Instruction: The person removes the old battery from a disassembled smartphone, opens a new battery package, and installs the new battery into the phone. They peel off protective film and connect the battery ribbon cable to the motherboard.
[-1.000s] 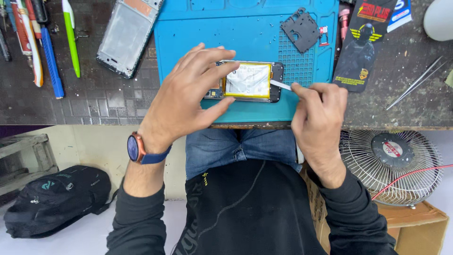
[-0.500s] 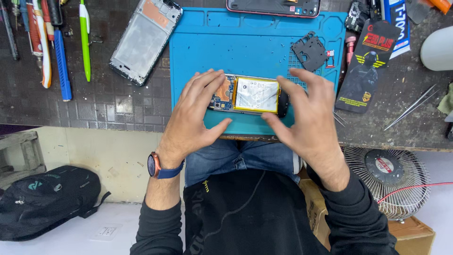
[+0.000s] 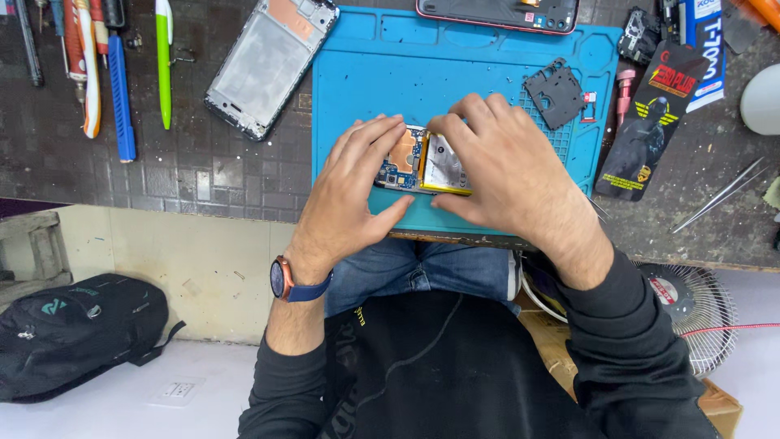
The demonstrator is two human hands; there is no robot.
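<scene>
A dark workbench [image 3: 187, 175] with a small square-tiled top is running across the upper part of the view, its front edge facing down. Below it, a pale beige panel [image 3: 195, 268] is standing upright, scuffed in places. The floor [image 3: 122, 398] is showing white, with a white wall socket plate [image 3: 177, 391] lying on it. Even, soft light is falling over everything, casting only faint shadows.

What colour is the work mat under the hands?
Blue; the work mat shows clearly in the head view.

opened phone [image 3: 422, 162] mostly under right hand [image 3: 508, 175], red phone [image 3: 496, 12] cropped
</scene>
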